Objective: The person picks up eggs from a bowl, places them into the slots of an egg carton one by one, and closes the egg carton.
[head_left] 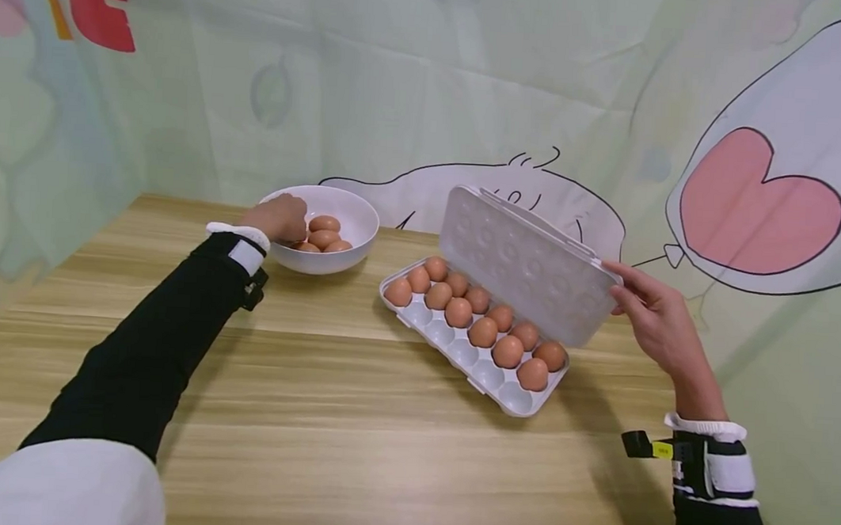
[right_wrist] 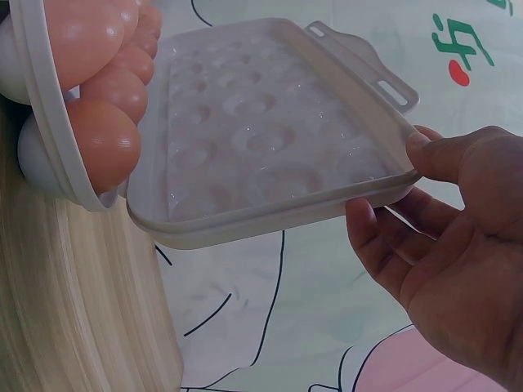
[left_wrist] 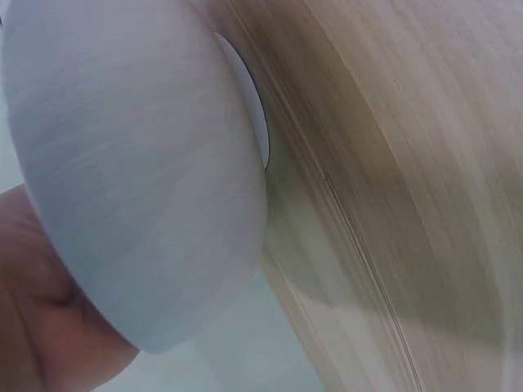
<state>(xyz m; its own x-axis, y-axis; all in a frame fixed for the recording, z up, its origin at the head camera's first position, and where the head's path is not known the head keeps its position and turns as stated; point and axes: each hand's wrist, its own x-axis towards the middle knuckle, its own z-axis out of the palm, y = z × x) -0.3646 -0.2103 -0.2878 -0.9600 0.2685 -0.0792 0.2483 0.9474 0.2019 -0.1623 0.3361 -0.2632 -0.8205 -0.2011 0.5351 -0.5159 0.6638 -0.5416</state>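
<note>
Left hand [head_left: 282, 217], hold unseen, dips into the worktop's [head_left: 298, 415] far-edge bowl [head_left: 324, 262]; right hand [head_left: 661, 327] pinches lid [head_left: 520, 260]; thirteen eggs [head_left: 483, 332] cartoned, five cells [head_left: 462, 353] bare.

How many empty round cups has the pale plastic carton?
5 empty cups, side by side in the front row of the carton, right of one brown oval egg; none hidden.

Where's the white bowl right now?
In the head view, the white bowl sits left of centre near the wooden table's back edge, left of the open egg box, with the left hand over its left side.
</note>
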